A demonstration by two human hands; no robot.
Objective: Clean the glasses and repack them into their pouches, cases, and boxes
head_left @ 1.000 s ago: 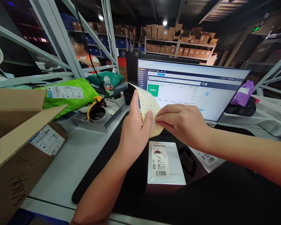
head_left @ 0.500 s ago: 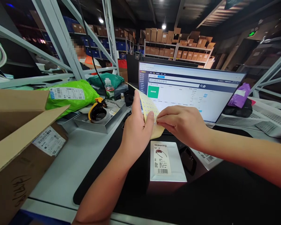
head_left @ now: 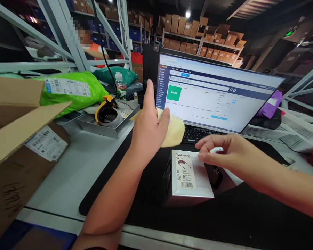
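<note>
A pale yellow sticker sheet (head_left: 175, 133) is gripped in my left hand (head_left: 148, 130), thumb on its near side and index finger pointing up. My right hand (head_left: 228, 152) hovers at the upper right corner of a white "Wakening" box (head_left: 201, 182), thumb and fingertips pinched together. Whatever small thing may be between those fingertips does not show. The box lies on a black desk mat (head_left: 146, 211) with its printed label facing up. Just right of it is a second similar box (head_left: 229, 180), partly covered by my right hand.
Behind the hands stand a monitor (head_left: 198, 100) and a black keyboard (head_left: 191, 133). On the left are an open carton (head_left: 18, 184), a green parcel (head_left: 73, 88) and a metal tray (head_left: 117, 130) with a tape dispenser (head_left: 104, 113). White baskets (head_left: 294, 130) stand right.
My right hand has left the sticker sheet and moved right and down to the white box. My left hand has tilted the sheet lower. The camera view has shifted slightly.
</note>
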